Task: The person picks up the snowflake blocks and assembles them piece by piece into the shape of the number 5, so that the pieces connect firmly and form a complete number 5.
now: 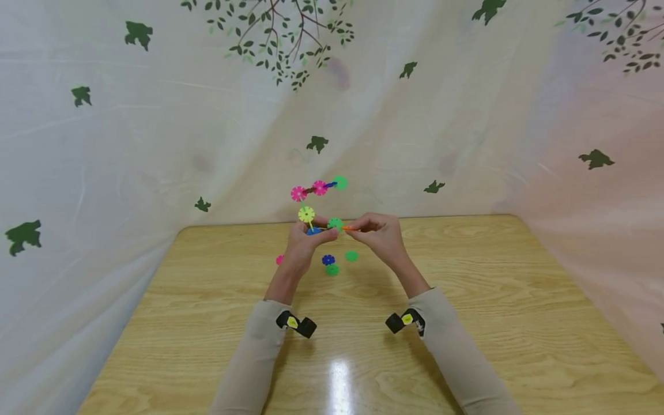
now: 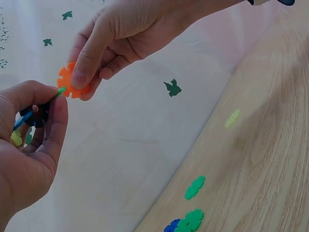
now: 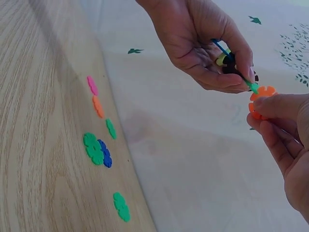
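Note:
Over the far part of the table, my left hand [image 1: 301,249] pinches a green notched disc [image 1: 335,223] at the end of a chain of interlocking plastic discs. Pink [image 1: 298,193], yellow [image 1: 306,214] and blue [image 1: 313,231] discs belong to this chain, which rises above the hand to another green disc. An orange notched disc [image 3: 268,91] is pinched between thumb and fingers of my right hand [image 1: 381,235]. In both wrist views its edge meets the green disc's edge; how deep the slots sit is too small to tell. A black or dark brown disc [image 2: 37,117] shows inside the left hand.
Loose discs lie on the wooden table [image 1: 207,323] below the hands: a blue one [image 1: 328,260], a green one beside it [image 1: 332,270], another green [image 1: 351,256], a pink [image 3: 92,85] and an orange [image 3: 98,106]. A leaf-patterned cloth [image 1: 155,144] hangs behind the table's far edge.

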Action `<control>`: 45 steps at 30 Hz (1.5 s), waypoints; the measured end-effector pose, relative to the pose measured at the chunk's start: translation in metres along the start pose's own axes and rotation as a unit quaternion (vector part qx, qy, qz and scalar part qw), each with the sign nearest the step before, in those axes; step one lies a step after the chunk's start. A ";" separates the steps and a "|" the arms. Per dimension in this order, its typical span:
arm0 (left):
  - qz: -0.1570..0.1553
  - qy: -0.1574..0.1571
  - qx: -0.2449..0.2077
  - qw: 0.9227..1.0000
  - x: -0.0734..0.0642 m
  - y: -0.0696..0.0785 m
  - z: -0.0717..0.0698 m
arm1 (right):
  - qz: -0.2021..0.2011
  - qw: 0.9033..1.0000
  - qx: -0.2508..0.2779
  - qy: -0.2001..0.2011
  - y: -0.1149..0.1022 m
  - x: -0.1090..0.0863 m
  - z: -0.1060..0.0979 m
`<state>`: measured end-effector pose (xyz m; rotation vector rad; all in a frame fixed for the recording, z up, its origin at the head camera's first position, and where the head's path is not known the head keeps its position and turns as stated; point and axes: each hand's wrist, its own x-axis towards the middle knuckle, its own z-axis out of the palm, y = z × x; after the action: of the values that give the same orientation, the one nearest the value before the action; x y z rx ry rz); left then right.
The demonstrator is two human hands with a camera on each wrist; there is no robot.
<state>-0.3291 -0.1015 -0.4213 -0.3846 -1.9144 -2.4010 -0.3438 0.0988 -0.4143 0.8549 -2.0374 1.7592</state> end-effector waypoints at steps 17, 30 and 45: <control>-0.002 0.003 -0.027 1.000 0.001 -0.002 0.002 | 0.003 1.000 0.002 0.012 0.000 -0.002 0.001; -0.017 0.008 -0.046 0.999 0.001 0.001 0.003 | -0.004 1.000 0.018 0.004 -0.007 0.000 0.003; -0.001 0.007 -0.006 1.000 0.001 0.002 -0.010 | 0.086 0.993 -0.036 -0.078 -0.007 0.005 -0.003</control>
<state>-0.3310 -0.1116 -0.4208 -0.3654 -1.8962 -2.4123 -0.3439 0.0998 -0.4056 0.8403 -2.3238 1.7419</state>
